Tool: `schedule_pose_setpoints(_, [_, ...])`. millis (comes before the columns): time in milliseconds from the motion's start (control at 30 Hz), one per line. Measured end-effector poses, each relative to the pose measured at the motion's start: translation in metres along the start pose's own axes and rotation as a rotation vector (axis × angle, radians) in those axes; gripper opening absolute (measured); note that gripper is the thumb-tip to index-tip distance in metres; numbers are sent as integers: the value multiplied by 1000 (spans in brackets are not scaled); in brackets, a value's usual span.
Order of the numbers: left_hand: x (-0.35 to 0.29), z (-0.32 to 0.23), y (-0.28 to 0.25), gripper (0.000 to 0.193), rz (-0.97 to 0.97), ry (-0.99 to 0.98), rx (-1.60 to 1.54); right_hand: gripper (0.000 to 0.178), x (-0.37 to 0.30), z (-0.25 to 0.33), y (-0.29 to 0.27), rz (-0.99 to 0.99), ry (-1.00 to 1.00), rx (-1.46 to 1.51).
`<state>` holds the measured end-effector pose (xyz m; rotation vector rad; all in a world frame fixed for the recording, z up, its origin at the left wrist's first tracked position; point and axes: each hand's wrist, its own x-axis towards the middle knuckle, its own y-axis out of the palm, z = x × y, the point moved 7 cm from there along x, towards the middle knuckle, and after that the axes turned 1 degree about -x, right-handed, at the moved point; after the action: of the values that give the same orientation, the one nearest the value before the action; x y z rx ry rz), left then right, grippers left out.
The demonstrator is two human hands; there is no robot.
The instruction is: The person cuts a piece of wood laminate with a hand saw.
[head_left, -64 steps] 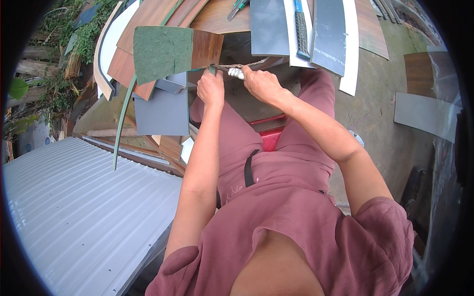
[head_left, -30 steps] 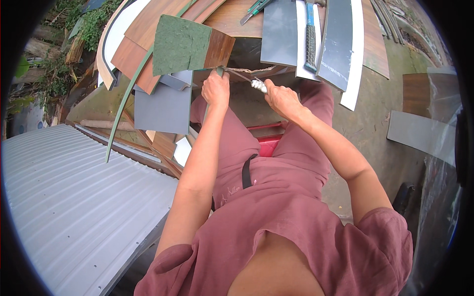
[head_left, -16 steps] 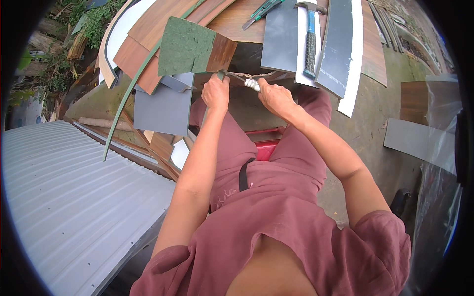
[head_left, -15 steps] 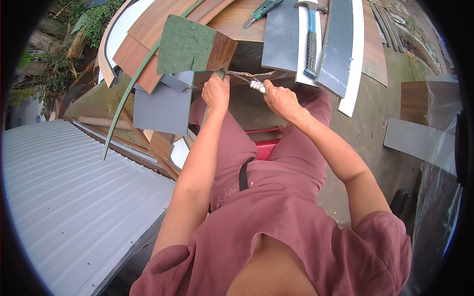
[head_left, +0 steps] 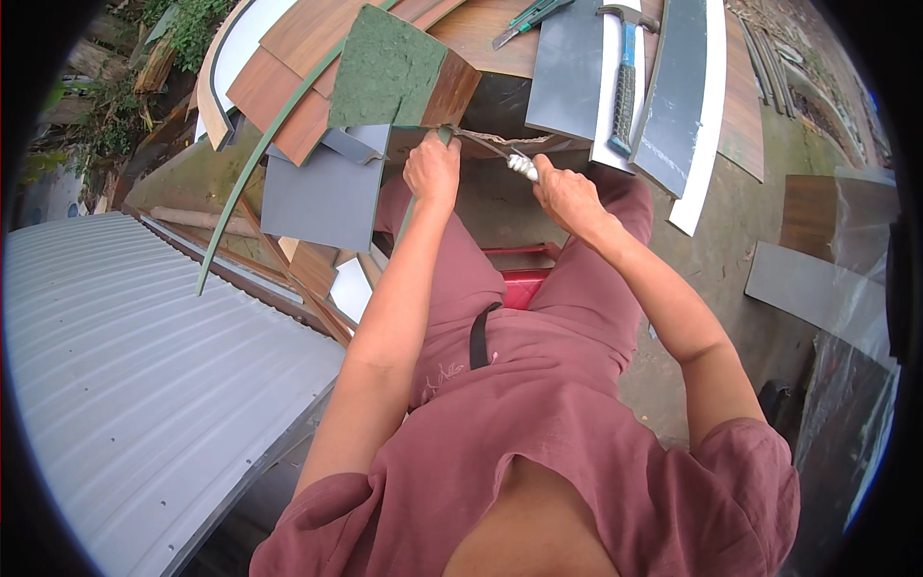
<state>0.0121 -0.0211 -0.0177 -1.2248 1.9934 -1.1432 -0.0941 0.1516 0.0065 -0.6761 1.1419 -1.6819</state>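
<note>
My left hand [head_left: 432, 171] is closed around a thin green strip [head_left: 444, 136], whose tip shows above the fist. Just beyond that hand stands a block [head_left: 389, 72] with a rough green top and a wood-grain brown side. Closed too, my right hand [head_left: 573, 199] grips a knife [head_left: 522, 166] by its white-wrapped handle. Its narrow blade points left toward my left hand, below the block's brown side. Whether the blade touches the strip is too small to tell. A ragged pale edge runs just above the blade.
A blue-and-black hammer [head_left: 625, 91] and a green utility knife [head_left: 532, 21] lie on boards ahead. A long green strip [head_left: 245, 178] curves down at left, over a grey panel [head_left: 312, 202]. Corrugated metal sheeting [head_left: 154, 385] covers the lower left. A red stool [head_left: 524, 288] is beneath me.
The view has shifted slightly, so the boards, hammer and block appear farther right. Both hands keep their grips, and the knife stays close to my left hand.
</note>
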Motion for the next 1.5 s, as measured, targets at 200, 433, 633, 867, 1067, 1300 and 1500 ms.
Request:
schedule_pose_setpoints(200, [-1,-1,-4,30,-34,-1,16,16,2,5,7,42,54,-36])
schedule_pose_setpoints(433, [-4,-1,-3,31,-32,-18,36,24,13,13,3,1,18,-23])
schedule_pose_setpoints(633, [-7,-7,-7,25,-270,140,115,18,-23,-3,3,102,109,-62])
schedule_pose_setpoints(867, [-9,-6,-5,27,-317,184,135,19,28,22,10,-34,20,-27])
schedule_pose_setpoints(1067, [-11,-10,-11,30,-310,167,95,20,-34,-7,7,94,160,-23])
schedule_pose_setpoints(1300, [-10,-11,-10,27,-318,166,97,18,32,26,11,-42,50,0])
schedule_pose_setpoints(1500, [-10,-8,-7,25,-298,150,114,22,-4,3,13,65,143,-8])
